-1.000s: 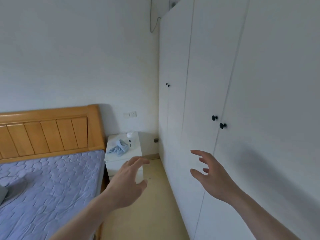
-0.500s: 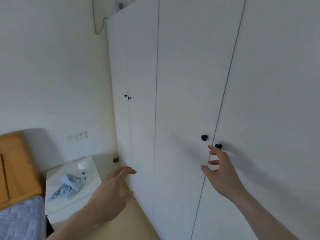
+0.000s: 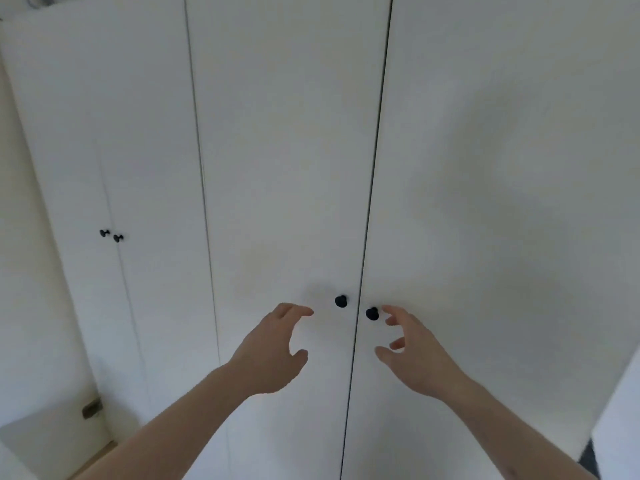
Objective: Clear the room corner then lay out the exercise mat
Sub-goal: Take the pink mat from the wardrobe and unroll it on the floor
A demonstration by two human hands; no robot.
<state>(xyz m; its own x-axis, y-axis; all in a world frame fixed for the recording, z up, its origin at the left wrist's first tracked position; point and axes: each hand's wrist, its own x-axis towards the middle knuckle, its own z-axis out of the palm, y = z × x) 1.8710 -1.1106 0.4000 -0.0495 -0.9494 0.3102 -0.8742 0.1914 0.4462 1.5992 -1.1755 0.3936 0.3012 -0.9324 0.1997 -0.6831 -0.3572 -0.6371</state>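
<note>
We face a tall white wardrobe (image 3: 291, 150) whose two middle doors meet at a dark vertical seam running from twelve to six o'clock through the view. The exercise mat is nowhere in sight; we judge it may sit behind these doors, though nothing here proves that.

Our left hand (image 3: 277, 348) reaches up from seven o'clock, fingers spread and loosely curved, its grip holding nothing. Our right hand (image 3: 412, 355) comes in from five o'clock, likewise spread and empty.

The left door knob (image 3: 341, 301) lies at about two o'clock from the left fingertips, near but apart. The right door knob (image 3: 372, 313) sits at nine o'clock from the right index fingertip, just beside it, perhaps touching; we cannot tell. So the right hand is the nearer to its knob, and the left needs a short reach further rightward.

A second pair of knobs (image 3: 111, 235) sits well apart at nine o'clock.
</note>
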